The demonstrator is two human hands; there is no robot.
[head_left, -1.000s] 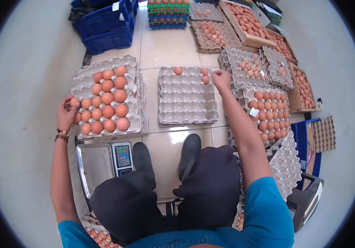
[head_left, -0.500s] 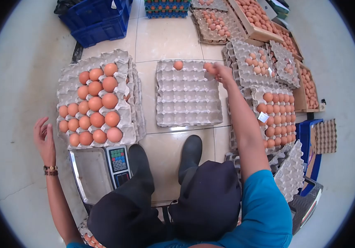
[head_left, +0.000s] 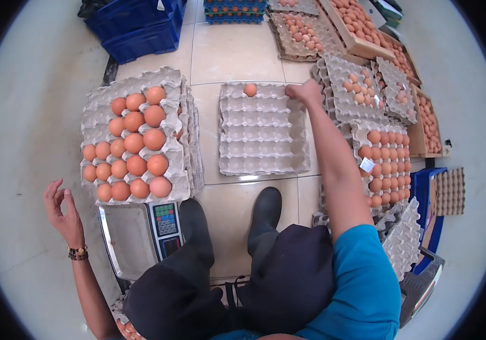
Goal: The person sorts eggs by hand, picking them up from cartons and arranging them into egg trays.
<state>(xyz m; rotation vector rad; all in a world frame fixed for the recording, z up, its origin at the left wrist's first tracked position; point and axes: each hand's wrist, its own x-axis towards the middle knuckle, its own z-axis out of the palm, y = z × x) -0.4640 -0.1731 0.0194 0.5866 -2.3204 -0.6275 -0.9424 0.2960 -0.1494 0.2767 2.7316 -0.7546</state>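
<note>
My right hand [head_left: 306, 93] is at the far right corner of the grey egg tray [head_left: 254, 166] on the floor in front of me. Its fingers are closed around what looks like a brown egg, mostly hidden by the hand. Another brown egg [head_left: 250, 90] sits in the tray's far row. My left hand [head_left: 63, 215] hangs in the air at the left with nothing in it, thumb and curved fingers apart. Nearest to it is a stack of egg trays [head_left: 93, 102], its top one partly filled with large brown eggs.
A scale [head_left: 166, 221] stands before the left stack, beside my boots [head_left: 265, 209]. On the right are a tray full of eggs [head_left: 387, 170], partly filled trays [head_left: 333, 85] and wooden egg boxes [head_left: 362, 46]. Blue crates [head_left: 141, 39] stand at the back left.
The egg in my right hand was plainly visible at the tray's far right corner; now the closed hand mostly covers it. My left hand has moved slightly down. The view has shifted a little.
</note>
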